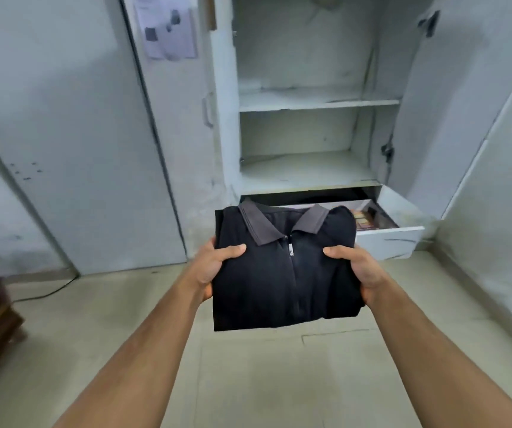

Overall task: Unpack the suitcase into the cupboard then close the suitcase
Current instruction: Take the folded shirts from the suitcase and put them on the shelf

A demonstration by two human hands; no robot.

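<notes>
The cupboard (310, 101) stands ahead with its door (452, 103) swung out to the right. Inside it, one shelf (316, 103) lies above another (307, 174). Below them a drawer (387, 239) is pulled out toward the viewer, with something lying in it, too unclear to name. A folded shirt (282, 273) is held in front of the drawer, covering the drawer's left part, the left hand (214, 267) at its left edge and the right hand (359, 270) at its right. A paper (166, 29) is stuck left of the opening. A cable (44, 291) lies on the floor (248, 381) at far left.
</notes>
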